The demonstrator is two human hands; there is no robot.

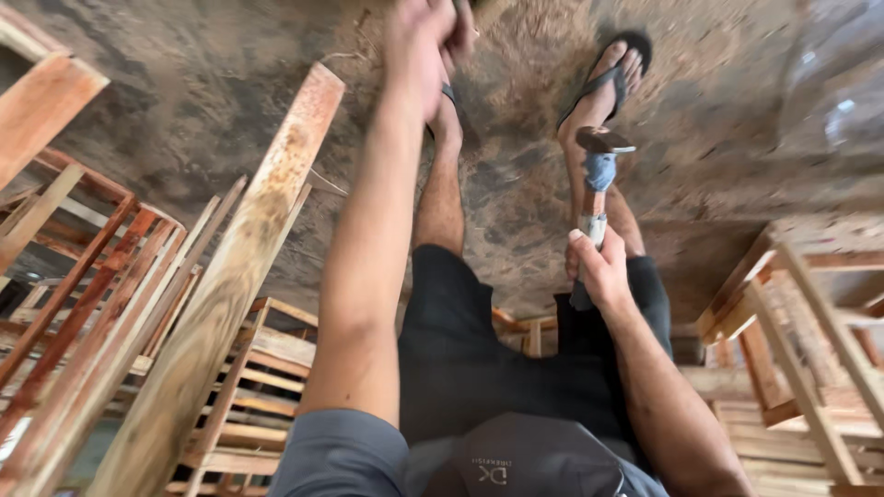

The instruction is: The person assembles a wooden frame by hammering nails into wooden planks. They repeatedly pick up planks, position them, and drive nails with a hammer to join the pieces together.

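The right hand (603, 271) grips a hammer (597, 184) low on its taped handle, its heavy steel head hanging over the dirt floor (221, 92), stiff and top-heavy, while the left hand (425, 37) reaches down, its grip impossible to tell

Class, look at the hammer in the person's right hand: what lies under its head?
Under the hammer held by the right hand you see the sandalled foot and dirt floor. The hand hides the handle's end.

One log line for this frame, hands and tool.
left hand: stretched toward floor, contents unclear | right hand: grips hammer | wooden plank: leaning left
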